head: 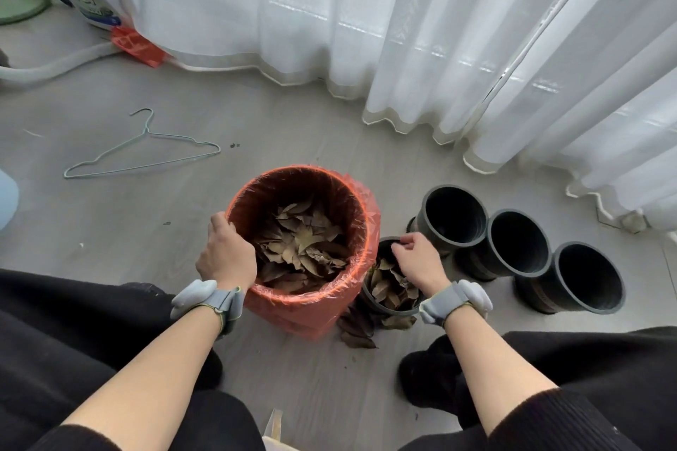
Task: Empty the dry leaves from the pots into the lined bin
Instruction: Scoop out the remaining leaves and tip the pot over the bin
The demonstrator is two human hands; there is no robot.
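Head view. I log a wire hanger [146, 154] lying on the floor [110, 231] at far left and a white curtain [403, 29] behind. Three empty black pots [513, 249] stand in a row to the right. The lined bin [307, 308] holds dry leaves [304, 245]. A fourth pot [384, 310], part full of leaves, stands just beside the bin's right side, with loose leaves [357, 329] on the floor below it. The left hand [225, 253] curls over the bin's left rim. The right hand [417, 260] has its fingers curled on the fourth pot's far rim.

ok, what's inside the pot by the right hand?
The pot holds dry leaves; the right hand grips its rim and covers some. Its bottom is hidden.
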